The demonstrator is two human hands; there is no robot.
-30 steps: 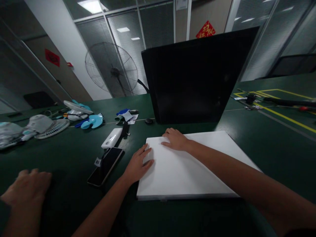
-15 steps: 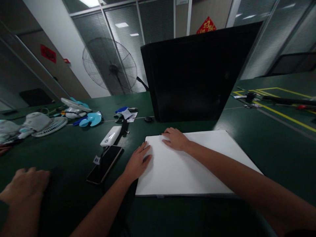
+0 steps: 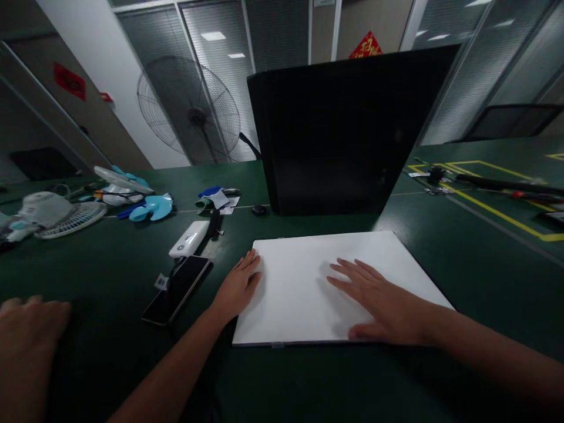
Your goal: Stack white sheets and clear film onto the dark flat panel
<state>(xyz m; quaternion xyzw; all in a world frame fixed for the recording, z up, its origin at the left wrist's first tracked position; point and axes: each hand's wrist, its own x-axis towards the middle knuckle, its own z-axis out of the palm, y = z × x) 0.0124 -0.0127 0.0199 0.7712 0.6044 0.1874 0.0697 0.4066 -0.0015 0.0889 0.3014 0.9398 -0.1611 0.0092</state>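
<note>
A white rectangular board [image 3: 299, 282] with a thin dark edge lies flat on the green table in front of me. My left hand [image 3: 238, 285] rests at its left edge, fingers stretched out and holding nothing. Over the lower right half of the board is my right hand [image 3: 379, 302], palm down with the fingers spread and a shadow beneath them. Whether that palm touches the surface, I cannot tell. To the left of my left hand lie a dark-screened phone [image 3: 178, 291] and a white box-like device [image 3: 189, 239] with a cable.
Behind the board stands a large black panel [image 3: 335, 141]. Fan parts [image 3: 70, 217] and a light-blue fan blade [image 3: 152, 207] lie at the left, with a black mouse [image 3: 259, 210] farther in. Another person's hand [image 3: 33, 326] rests at the left edge. Yellow tape [image 3: 497, 214] marks the right side.
My right hand has moved from the board's upper left edge toward its lower right, fingers now spread. My left hand stays at the left edge. The view has shifted slightly.
</note>
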